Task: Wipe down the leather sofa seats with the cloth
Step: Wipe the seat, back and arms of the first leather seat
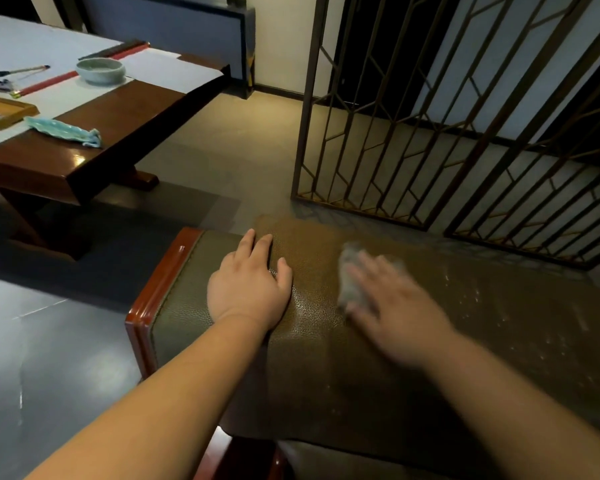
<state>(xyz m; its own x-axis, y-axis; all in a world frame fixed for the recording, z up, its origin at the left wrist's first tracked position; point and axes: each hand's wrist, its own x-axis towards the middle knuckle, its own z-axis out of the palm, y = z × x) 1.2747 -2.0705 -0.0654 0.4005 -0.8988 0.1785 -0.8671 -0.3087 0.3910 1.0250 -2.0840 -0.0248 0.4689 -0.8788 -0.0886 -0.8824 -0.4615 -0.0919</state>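
Where the leather sofa seat [430, 341] meets its red-brown wooden end trim [160, 289], left hand [248, 284] laid flat, palm down, fingers straight and close together, thumb out to the side, pressing on the leather near the seat's left edge. Right hand [392, 306] blurred, fingers extended over a small grey cloth [352, 282], the cloth lying under the fingertips against the seat, toward the far edge; whether merely pressed or pinched, cannot be told through the blur. Hands apart, a bare strip of leather between them. Pale specks and streaks across the seat surface to the right of the cloth. Beyond the far edge of the seat, a metal lattice screen [430, 133] standing on the tan floor [243, 143]. At upper left, a dark wooden table [125, 112] bearing a pale green bowl [100, 71], a brush [21, 71], a shallow wooden tray [4, 110] and a light blue crumpled item [65, 129] near the table's near edge.
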